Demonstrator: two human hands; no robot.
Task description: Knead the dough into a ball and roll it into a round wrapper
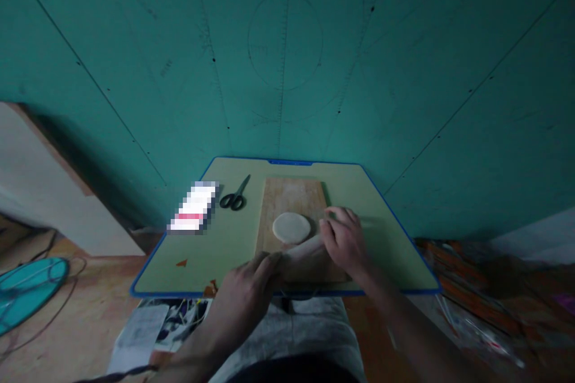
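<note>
A flat, pale round of dough (pixel 291 228) lies on a wooden board (pixel 294 190). Just on the near side of the dough, a rolling pin (pixel 302 251) slants across the board, its right end farther from me. My left hand (pixel 252 283) is closed around the pin's left end. Around the other end wrap the fingers of my right hand (pixel 345 241), over the board's right edge. Both of the pin's ends are hidden in my hands. Whether the pin touches the dough's near edge I cannot tell.
Black-handled scissors (pixel 233 198) lie left of the board on the blue-edged table (pixel 381 251). A blurred-out, bright flat object (pixel 194 208) is at the table's left edge. Small orange-brown scraps (pixel 182 263) lie near the front left. A green wall (pixel 287 72) rises behind.
</note>
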